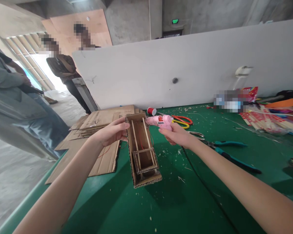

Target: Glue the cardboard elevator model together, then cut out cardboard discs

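Note:
My left hand (112,131) grips the far left wall of a long open cardboard box (141,152), holding it above the green table (161,201). Thin wooden sticks and a smaller cardboard frame sit inside the box. My right hand (177,135) is closed around a pink glue gun (160,121), whose nozzle points left at the box's far right edge. A black cord runs from the gun along my right forearm.
Flat cardboard sheets (100,130) lie at the table's left end. Red-and-yellow scissors (183,121), a red thread spool (151,111), teal-handled pliers (224,151) and packs of sticks (266,122) lie to the right. A white partition (185,65) backs the table. People stand at left (14,97).

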Demonstrator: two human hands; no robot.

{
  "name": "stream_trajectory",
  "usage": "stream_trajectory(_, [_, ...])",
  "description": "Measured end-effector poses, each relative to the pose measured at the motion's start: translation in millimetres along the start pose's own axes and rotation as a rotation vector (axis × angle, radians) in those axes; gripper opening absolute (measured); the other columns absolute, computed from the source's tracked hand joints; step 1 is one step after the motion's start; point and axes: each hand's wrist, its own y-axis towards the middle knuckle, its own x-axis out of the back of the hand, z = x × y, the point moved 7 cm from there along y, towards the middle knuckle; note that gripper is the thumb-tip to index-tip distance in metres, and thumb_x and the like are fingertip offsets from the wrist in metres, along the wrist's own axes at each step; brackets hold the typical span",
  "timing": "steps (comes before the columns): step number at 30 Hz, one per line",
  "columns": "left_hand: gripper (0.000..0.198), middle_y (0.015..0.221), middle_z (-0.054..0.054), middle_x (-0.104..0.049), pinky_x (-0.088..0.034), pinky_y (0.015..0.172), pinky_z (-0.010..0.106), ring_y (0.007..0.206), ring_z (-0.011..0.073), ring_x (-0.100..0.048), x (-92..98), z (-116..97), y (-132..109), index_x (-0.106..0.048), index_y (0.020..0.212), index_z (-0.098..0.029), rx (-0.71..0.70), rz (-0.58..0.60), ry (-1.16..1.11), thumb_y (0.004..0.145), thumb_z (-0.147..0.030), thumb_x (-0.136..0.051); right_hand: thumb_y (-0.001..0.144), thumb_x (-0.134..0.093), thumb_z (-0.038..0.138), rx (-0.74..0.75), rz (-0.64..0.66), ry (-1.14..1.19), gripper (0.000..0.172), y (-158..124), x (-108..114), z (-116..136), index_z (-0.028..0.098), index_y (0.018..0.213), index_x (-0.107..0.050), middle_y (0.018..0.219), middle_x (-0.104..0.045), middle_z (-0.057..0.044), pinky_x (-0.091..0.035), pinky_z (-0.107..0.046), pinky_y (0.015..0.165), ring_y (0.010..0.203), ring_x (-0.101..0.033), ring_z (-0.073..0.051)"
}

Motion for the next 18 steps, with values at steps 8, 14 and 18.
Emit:
stream_trajectory(8, [0.043, 0.082, 0.000, -0.064, -0.054, 0.069, 0.030, 0.069, 0.0145, -0.063, 5.1, 2, 0, -0.056, 0.105, -0.021, 0.020, -0.061, -0.022, 0.069, -0.035, -0.075, 0.086, -0.057, 0.042, 0.001, -0.035, -0.042, 0.033, 2, 7, -7, 0.022, 0.066, -0.039, 0.046, -0.039, 0.007, -0.027, -0.019, 0.033, 0.035, -0.035, -0.006])
stream_trajectory(14, [0.037, 0.084, 0.002, -0.065, -0.054, 0.069, 0.031, 0.069, 0.0152, -0.063, 3.3, 3, 2, -0.057, 0.103, -0.022, 0.003, 0.003, -0.019, 0.072, -0.036, -0.072, 0.085, -0.058, 0.041, -0.005, -0.055, -0.073, 0.034, 1, 10, -5, 0.022, 0.064, -0.040, 0.046, -0.039, 0.007, -0.028, -0.020, 0.033, 0.035, -0.035, -0.006])
stream_trajectory(18, [0.036, 0.077, -0.001, -0.063, -0.053, 0.068, 0.031, 0.063, 0.0133, -0.061, 6.1, 2, 2, -0.057, 0.100, -0.021, 0.002, -0.040, -0.031, 0.071, -0.034, -0.073, 0.085, -0.057, 0.040, -0.002, -0.059, -0.080, 0.032, 0, 12, -6, 0.022, 0.065, -0.042, 0.046, -0.039, 0.006, -0.029, -0.021, 0.034, 0.035, -0.036, -0.006])
